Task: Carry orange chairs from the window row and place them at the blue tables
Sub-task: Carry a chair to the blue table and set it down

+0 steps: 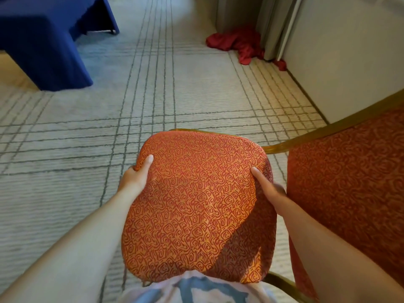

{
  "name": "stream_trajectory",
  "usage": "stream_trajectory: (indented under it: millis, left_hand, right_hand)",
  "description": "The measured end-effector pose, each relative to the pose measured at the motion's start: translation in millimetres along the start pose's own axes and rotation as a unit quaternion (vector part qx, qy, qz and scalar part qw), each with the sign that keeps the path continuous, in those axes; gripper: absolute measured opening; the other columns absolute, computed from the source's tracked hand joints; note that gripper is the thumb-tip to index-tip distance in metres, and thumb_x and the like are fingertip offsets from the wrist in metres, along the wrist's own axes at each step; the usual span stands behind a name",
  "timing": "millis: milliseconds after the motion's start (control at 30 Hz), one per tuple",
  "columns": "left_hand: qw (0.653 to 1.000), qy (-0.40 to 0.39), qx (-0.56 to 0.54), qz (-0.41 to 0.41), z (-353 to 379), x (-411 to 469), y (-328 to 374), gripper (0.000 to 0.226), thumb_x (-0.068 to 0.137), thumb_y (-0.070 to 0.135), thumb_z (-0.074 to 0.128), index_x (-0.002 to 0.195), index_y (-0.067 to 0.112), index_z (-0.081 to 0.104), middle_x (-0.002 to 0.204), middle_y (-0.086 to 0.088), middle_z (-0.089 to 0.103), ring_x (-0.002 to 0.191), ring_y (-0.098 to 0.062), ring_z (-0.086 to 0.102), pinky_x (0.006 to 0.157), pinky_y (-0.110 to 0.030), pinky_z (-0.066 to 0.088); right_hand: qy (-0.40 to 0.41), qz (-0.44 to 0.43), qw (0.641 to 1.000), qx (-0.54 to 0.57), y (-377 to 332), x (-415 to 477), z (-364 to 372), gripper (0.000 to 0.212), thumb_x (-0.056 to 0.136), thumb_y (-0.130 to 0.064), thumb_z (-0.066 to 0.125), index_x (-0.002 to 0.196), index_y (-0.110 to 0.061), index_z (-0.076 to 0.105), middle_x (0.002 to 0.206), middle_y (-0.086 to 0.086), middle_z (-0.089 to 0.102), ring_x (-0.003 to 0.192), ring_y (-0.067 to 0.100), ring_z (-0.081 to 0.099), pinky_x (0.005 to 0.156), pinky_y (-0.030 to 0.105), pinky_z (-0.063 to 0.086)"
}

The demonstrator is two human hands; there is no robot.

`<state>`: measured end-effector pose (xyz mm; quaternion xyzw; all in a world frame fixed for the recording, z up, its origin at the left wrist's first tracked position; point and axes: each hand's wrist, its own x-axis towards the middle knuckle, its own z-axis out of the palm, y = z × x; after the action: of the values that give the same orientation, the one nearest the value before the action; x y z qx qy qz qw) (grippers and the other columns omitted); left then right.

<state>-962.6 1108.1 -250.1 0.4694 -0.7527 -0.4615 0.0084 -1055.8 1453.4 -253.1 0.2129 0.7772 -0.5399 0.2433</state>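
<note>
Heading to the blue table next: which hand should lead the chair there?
Probably the left hand: it grips the chair edge on the side facing the blue table. The right hand grips the edge beside the second chair.

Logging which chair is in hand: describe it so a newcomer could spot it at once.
Start at the grid-lined carpet that fills the view, with the blue table at its far left. The carried chair is the orange swirl-patterned one at bottom centre. Unlike the matching chair at its right, it has the left hand and right hand gripping its sides.
</note>
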Motion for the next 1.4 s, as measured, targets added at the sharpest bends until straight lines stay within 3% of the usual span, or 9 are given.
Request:
stream_trajectory:
  millis: [333, 467, 600, 800, 933, 1067, 1200, 1400]
  left_hand:
    - [0.999, 0.006, -0.036, 0.030, -22, 144, 102, 0.087, 0.078, 0.079, 0.044, 0.122, 0.005, 0.061, 0.127, -0.023, 0.059, 0.119, -0.037, 0.054, 0.099, -0.038, 0.041]
    - [0.999, 0.006, -0.050, 0.006, -9, 210, 138, 0.118, 0.051, 0.099, 0.035, 0.122, 0.008, 0.062, 0.127, -0.020, 0.060, 0.119, -0.036, 0.055, 0.103, -0.043, 0.043]
    - [0.998, 0.000, -0.066, 0.002, 11, 296, 193, 0.094, 0.072, 0.085, 0.044, 0.125, 0.009, 0.059, 0.129, -0.019, 0.058, 0.121, -0.035, 0.054, 0.102, -0.040, 0.041]
    - [0.991, 0.006, -0.133, -0.032, 26, 407, 272, 0.093, 0.071, 0.081, 0.052, 0.127, 0.008, 0.059, 0.129, -0.017, 0.059, 0.119, -0.033, 0.056, 0.102, -0.039, 0.043]
    - [0.991, 0.027, -0.120, -0.051, 22, 470, 307, 0.091, 0.075, 0.078, 0.050, 0.130, 0.006, 0.056, 0.134, -0.020, 0.055, 0.124, -0.034, 0.051, 0.105, -0.040, 0.039]
    - [0.993, 0.025, -0.102, -0.052, 10, 554, 345, 0.103, 0.067, 0.086, 0.048, 0.132, 0.007, 0.054, 0.136, -0.020, 0.053, 0.126, -0.035, 0.050, 0.107, -0.042, 0.039]
    - [0.991, 0.029, -0.121, -0.047, 5, 648, 381, 0.082, 0.081, 0.069, 0.055, 0.131, 0.004, 0.053, 0.136, -0.020, 0.053, 0.126, -0.033, 0.050, 0.103, -0.037, 0.038]
    - [0.993, 0.036, -0.109, -0.014, -35, 789, 467, 0.079, 0.085, 0.065, 0.051, 0.131, 0.001, 0.052, 0.137, -0.021, 0.052, 0.126, -0.033, 0.049, 0.102, -0.035, 0.037]
  right_hand:
    - [0.013, -0.047, 0.999, -0.014, -146, 87, 68, 0.081, 0.076, -0.067, 0.066, 0.134, -0.011, 0.056, 0.133, 0.013, 0.059, 0.120, 0.029, 0.056, 0.105, 0.037, 0.042]
    - [0.017, -0.037, 0.999, -0.023, -198, 151, 94, 0.085, 0.074, -0.069, 0.066, 0.136, -0.011, 0.054, 0.134, 0.013, 0.057, 0.123, 0.031, 0.055, 0.104, 0.037, 0.041]
    - [0.001, -0.047, 0.998, -0.034, -270, 231, 122, 0.092, 0.067, -0.074, 0.067, 0.135, -0.013, 0.055, 0.133, 0.013, 0.059, 0.120, 0.030, 0.056, 0.107, 0.042, 0.043]
    - [-0.032, -0.049, 0.996, -0.062, -391, 337, 156, 0.094, 0.066, -0.077, 0.067, 0.136, -0.015, 0.055, 0.133, 0.013, 0.060, 0.119, 0.030, 0.057, 0.106, 0.042, 0.043]
    - [-0.059, -0.038, 0.995, -0.076, -442, 393, 196, 0.112, 0.053, -0.086, 0.065, 0.139, -0.015, 0.052, 0.134, 0.013, 0.059, 0.120, 0.032, 0.057, 0.106, 0.046, 0.043]
    - [-0.072, -0.023, 0.995, -0.067, -495, 449, 247, 0.099, 0.067, -0.078, 0.064, 0.140, -0.013, 0.049, 0.137, 0.015, 0.055, 0.122, 0.034, 0.054, 0.106, 0.045, 0.042]
    - [-0.075, -0.024, 0.995, -0.062, -550, 510, 306, 0.094, 0.072, -0.074, 0.064, 0.141, -0.012, 0.048, 0.137, 0.016, 0.055, 0.122, 0.034, 0.054, 0.106, 0.044, 0.042]
    - [-0.057, -0.047, 0.996, -0.044, -662, 585, 394, 0.086, 0.073, -0.072, 0.064, 0.135, -0.013, 0.055, 0.131, 0.015, 0.060, 0.117, 0.032, 0.057, 0.101, 0.039, 0.044]
